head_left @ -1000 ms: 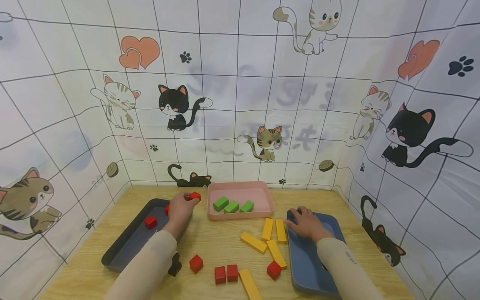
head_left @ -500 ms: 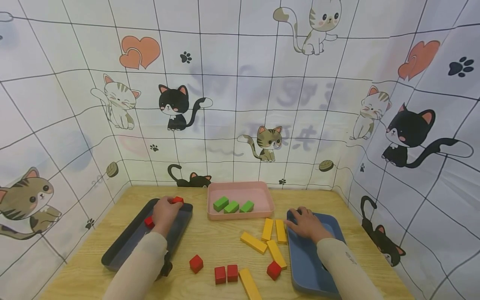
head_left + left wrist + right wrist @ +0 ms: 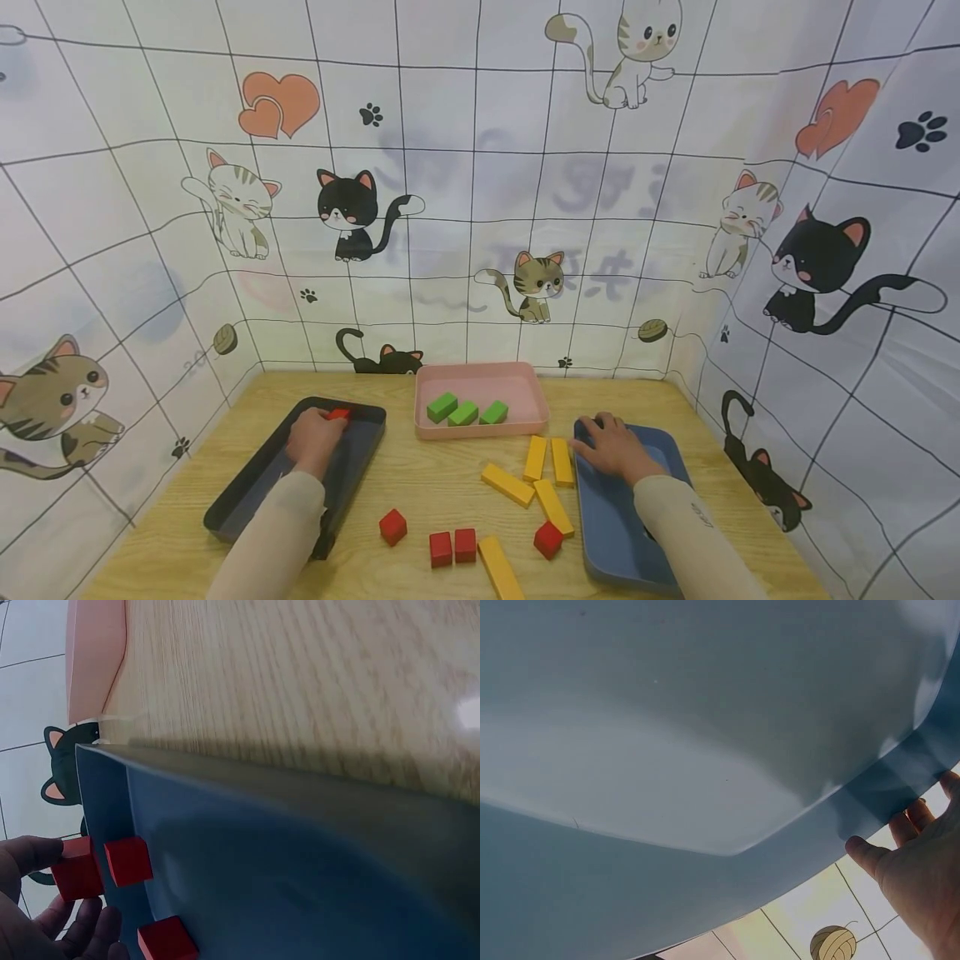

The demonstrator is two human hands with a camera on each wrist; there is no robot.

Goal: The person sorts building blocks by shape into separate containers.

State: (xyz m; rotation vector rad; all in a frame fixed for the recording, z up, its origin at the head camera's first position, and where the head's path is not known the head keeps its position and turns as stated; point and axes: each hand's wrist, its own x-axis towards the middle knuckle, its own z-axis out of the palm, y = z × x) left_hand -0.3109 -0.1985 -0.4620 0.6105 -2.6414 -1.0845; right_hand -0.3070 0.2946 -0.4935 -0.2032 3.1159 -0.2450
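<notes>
My left hand (image 3: 313, 437) is at the far end of a long dark tray (image 3: 352, 458) on the left of the wooden worktop (image 3: 427, 475). Its fingers (image 3: 34, 853) grasp a red cube (image 3: 76, 868), thumb on one side and fingertips on the other, at the tray's far wall; whether the cube touches that wall I cannot tell. Inside the tray sit a second cube (image 3: 128, 861), close by the one I hold, and a third cube (image 3: 167, 939), both red.

My right hand (image 3: 615, 446) grasps nothing. It rests loosely, fingers spread, on the far left corner of a blue tray (image 3: 611, 533) on the right.

Between these trays, at the far side, a pink tray (image 3: 480, 387) holds three green blocks (image 3: 463, 413) in a loose row. Nearer, four yellow blocks (image 3: 507, 484) lie grouped just left of the blue tray, and a fifth yellow block (image 3: 501, 568) lies at the near edge of view. Four loose cubes (image 3: 393, 527), also red, are on the near part of the worktop: one alone on the left, two side by side in the middle, one by the end of a yellow block. Behind everything hangs a white backdrop (image 3: 442, 192) with cartoon cats and grid lines.
</notes>
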